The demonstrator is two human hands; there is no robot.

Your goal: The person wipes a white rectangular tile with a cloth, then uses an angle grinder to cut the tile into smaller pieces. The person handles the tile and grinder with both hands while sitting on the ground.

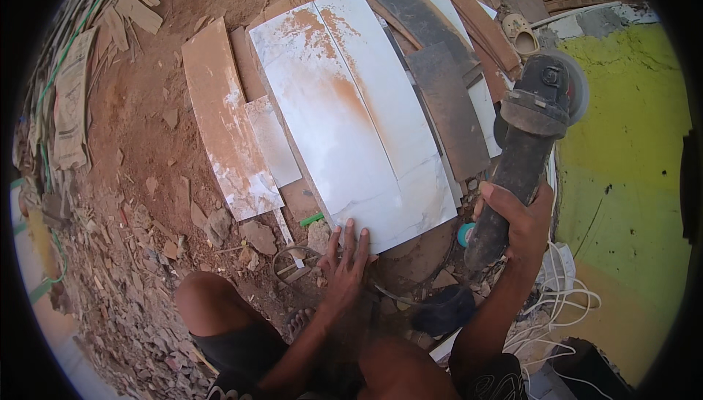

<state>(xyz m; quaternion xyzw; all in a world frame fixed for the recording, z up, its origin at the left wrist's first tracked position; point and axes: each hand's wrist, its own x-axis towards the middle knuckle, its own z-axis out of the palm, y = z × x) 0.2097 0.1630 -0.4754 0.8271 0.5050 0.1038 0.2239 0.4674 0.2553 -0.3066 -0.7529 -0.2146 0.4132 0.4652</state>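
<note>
A large white marble-look tile (329, 129) lies in front of me, smeared with reddish dust. One long dark line runs down it lengthwise. My left hand (346, 257) rests with fingers stretched and spread on its near edge. In my right hand (523, 217) is a dusty black angle grinder (529, 136), gripped round its body and lifted to the right of the tile. Its round disc (578, 89) points up and away from me, apart from the tile. Whether the disc turns I cannot tell.
Brown and dark tile pieces (458, 110) lie right of the white tile, and a dusty brown piece (220, 121) lies left. Rubble (146, 305) covers the lower left ground. A yellow-green wall (630, 143) rises at right, with white cable (560, 297) coiled beside it.
</note>
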